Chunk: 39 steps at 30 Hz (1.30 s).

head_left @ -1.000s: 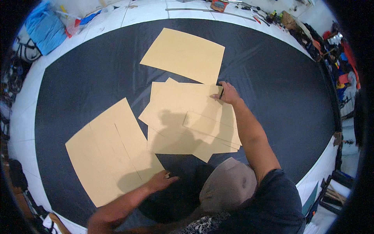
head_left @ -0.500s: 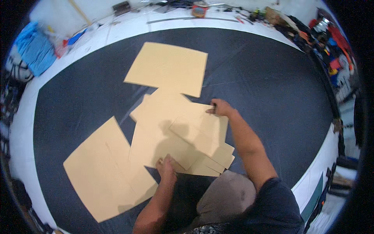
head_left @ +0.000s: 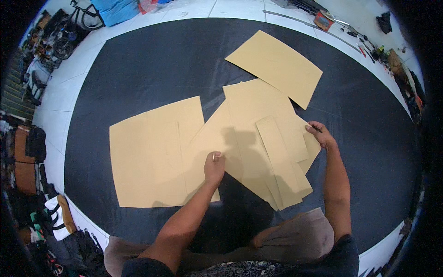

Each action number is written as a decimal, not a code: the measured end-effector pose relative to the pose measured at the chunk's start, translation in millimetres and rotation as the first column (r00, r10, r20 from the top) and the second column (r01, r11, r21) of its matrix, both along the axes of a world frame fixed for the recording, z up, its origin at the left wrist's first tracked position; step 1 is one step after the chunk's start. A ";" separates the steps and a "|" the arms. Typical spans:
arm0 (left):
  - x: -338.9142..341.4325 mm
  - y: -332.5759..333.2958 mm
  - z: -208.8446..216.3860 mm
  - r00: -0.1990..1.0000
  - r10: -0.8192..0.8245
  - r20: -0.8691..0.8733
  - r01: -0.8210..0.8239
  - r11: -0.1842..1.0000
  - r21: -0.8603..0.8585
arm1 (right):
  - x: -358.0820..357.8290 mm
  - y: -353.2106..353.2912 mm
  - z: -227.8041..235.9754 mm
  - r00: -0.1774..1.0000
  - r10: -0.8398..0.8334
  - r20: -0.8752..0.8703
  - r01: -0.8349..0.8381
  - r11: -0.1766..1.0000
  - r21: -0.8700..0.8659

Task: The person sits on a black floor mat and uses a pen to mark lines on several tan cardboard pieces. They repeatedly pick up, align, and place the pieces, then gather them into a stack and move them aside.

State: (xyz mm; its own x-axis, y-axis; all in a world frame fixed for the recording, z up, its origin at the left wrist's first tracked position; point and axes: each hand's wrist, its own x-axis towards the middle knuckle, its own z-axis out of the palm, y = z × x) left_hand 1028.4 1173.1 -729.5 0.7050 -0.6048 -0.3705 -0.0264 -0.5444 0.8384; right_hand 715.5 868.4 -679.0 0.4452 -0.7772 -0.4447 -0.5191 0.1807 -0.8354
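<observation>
The card pile (head_left: 249, 104) now laps further over the nine-o'clock sheet (head_left: 143, 161); it lies two o'clock from the curled left grip (head_left: 215, 167), hold unclear, and nine from the right grip (head_left: 322, 135), pinching a dark stick (head_left: 316, 129).

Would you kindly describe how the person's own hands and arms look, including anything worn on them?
The left hand and right hand are both ungloved, and the forearms are bare. Dark short sleeves cover the upper arms. The left hand seems to wear a pale ring.
</observation>
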 end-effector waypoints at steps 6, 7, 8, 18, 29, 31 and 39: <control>13.4 17.8 14.1 0.995 0.082 0.061 -0.095 0.964 0.250 | 1.2 -12.9 -22.8 0.978 -0.158 0.138 0.131 0.973 0.188; 17.9 22.4 16.6 0.997 0.063 0.055 -0.076 0.955 0.287 | 10.6 -12.1 -23.9 0.972 -0.172 0.162 0.136 0.968 0.211; 20.5 25.4 18.6 0.995 0.031 0.092 -0.058 0.948 0.314 | 17.5 -11.8 -23.1 0.969 -0.167 0.181 0.122 0.964 0.236; 54.8 33.5 26.5 0.978 0.105 0.182 -0.154 0.948 0.279 | 63.2 19.1 -41.0 0.852 -0.327 0.409 0.161 0.907 0.390; 284.0 150.6 154.0 0.693 -0.689 0.212 0.200 0.467 0.861 | 126.1 161.9 -54.9 0.952 -0.020 0.306 0.068 0.987 -0.147; 294.6 189.9 156.9 0.740 -0.626 0.246 0.161 0.520 0.839 | 126.1 191.1 -52.7 0.976 0.144 0.163 -0.072 0.922 -0.381; 298.7 292.1 47.6 0.834 -0.302 0.462 -0.122 0.716 0.688 | 158.2 206.2 -15.0 0.866 0.406 -0.291 -0.491 0.801 -0.343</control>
State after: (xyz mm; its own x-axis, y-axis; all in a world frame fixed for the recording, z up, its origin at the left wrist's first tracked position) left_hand 1327.1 1465.2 -681.9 0.8610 -0.4124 -0.2975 -0.4071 -0.9096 0.0827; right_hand 873.8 1074.6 -694.0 0.7254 -0.6370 -0.2607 -0.6169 -0.4337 -0.6568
